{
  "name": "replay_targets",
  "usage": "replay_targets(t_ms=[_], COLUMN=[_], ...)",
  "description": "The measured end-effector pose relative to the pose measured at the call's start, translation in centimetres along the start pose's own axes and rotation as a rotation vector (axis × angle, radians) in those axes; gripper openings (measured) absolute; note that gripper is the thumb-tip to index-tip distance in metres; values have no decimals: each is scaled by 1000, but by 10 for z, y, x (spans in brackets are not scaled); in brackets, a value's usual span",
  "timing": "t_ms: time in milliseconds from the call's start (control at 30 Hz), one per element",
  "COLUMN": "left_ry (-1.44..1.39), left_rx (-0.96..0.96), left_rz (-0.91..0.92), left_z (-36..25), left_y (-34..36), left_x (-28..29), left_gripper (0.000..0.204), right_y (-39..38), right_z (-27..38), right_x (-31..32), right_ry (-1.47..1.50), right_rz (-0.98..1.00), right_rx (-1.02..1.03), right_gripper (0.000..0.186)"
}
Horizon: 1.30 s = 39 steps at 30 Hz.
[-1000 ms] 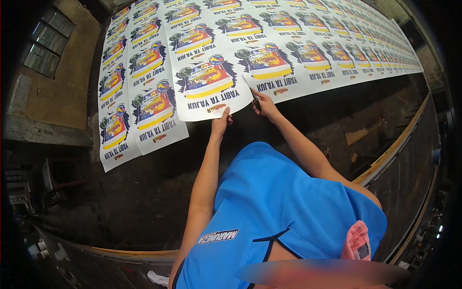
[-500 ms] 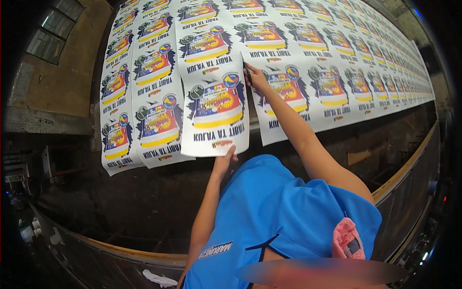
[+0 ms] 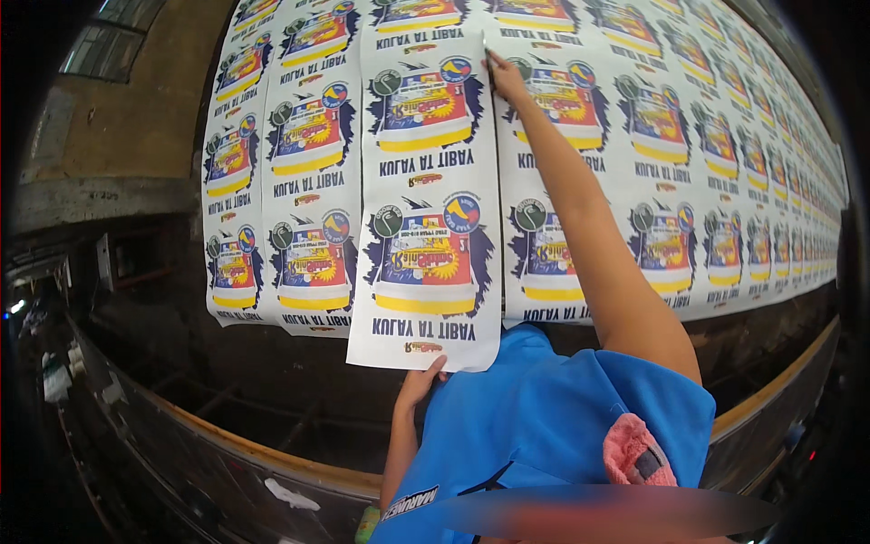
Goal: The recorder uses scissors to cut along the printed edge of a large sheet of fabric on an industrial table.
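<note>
A large white sheet (image 3: 625,168) with rows of printed colourful emblems is spread across the wide table. A long slit parts one strip (image 3: 430,172) from the sheet on its right. At the strip's near edge my left hand (image 3: 420,382) pinches the border, thumb on top; the strip's end hangs past the table edge toward me. My right hand (image 3: 509,80) reaches far forward to the upper end of the slit. Its fingers are closed round a slim cutter (image 3: 490,56), mostly hidden by the hand, with the tip at the slit.
Further strips (image 3: 308,163) lie side by side on the left, their ends drooping over the edge. Behind me runs a dark ledge with a wooden rim (image 3: 272,453), and a crumpled white cloth (image 3: 291,494) lies there. A concrete wall (image 3: 136,127) stands at the left.
My right hand has moved farther up the sheet with the cutter, and the slit now reaches farther. My left hand still grips the strip's near edge. The view has shifted forward over the sheet.
</note>
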<state>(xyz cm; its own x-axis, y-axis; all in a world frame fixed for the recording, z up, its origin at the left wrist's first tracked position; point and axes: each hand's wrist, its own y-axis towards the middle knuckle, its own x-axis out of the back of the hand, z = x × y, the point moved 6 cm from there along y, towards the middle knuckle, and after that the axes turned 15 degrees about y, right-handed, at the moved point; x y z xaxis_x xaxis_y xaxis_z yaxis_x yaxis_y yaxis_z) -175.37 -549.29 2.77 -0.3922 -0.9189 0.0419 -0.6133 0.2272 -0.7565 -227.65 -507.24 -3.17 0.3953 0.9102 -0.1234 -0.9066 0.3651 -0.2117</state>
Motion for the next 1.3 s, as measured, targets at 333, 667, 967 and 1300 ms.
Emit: replay_targets(t_ms=[333, 667, 967, 1300], left_ry=[-59, 415, 784, 990], left_rx=[5, 249, -222, 12], left_rz=[-161, 68, 502, 472], left_z=[4, 24, -42, 64], left_y=[14, 28, 58, 102], left_x=[1, 8, -26, -88], left_gripper=[25, 39, 38, 58], right_y=[172, -8, -282, -562], right_z=[62, 5, 19, 35], right_x=[35, 143, 395, 450], right_ry=[-14, 242, 144, 234], right_rz=[-2, 86, -236, -52], right_rx=[140, 24, -119, -282], right_gripper=[45, 44, 50, 61])
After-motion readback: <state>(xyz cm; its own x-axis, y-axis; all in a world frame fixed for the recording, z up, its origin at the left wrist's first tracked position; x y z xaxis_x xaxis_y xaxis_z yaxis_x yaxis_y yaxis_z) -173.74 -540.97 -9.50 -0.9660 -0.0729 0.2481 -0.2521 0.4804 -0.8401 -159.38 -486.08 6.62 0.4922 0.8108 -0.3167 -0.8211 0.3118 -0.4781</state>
